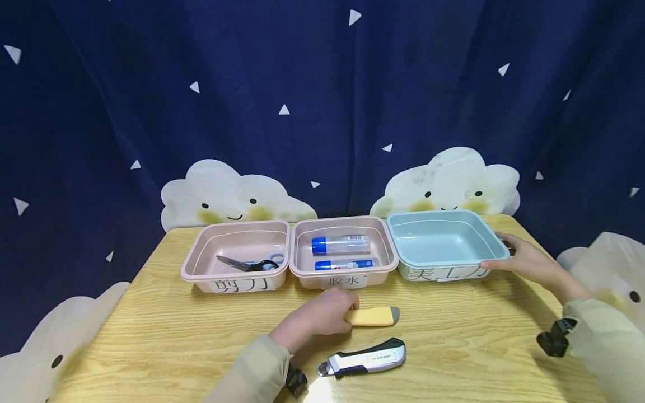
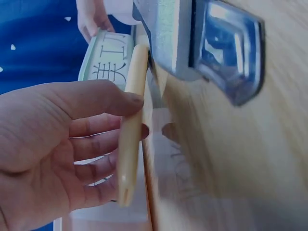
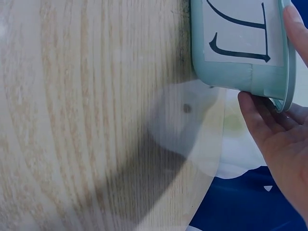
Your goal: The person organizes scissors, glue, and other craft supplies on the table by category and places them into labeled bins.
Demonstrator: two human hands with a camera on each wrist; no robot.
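My left hand is low over the table in front of the middle bin, pinching a yellow utility knife between thumb and fingers. Its grey end points right; in the left wrist view the yellow body shows edge-on. Nearer me lies a silver and black utility knife, its metal tip to the left. At the far right, my right hand grips the light blue bin by its right end. The thumb is at the front corner of the rim, with fingers under the rim at the side.
Left of the blue bin stand two pink bins with paper labels. The middle bin holds two blue-capped glue tubes; the left bin holds scissors. Cloud-shaped cushions edge the wooden table, before a dark blue curtain.
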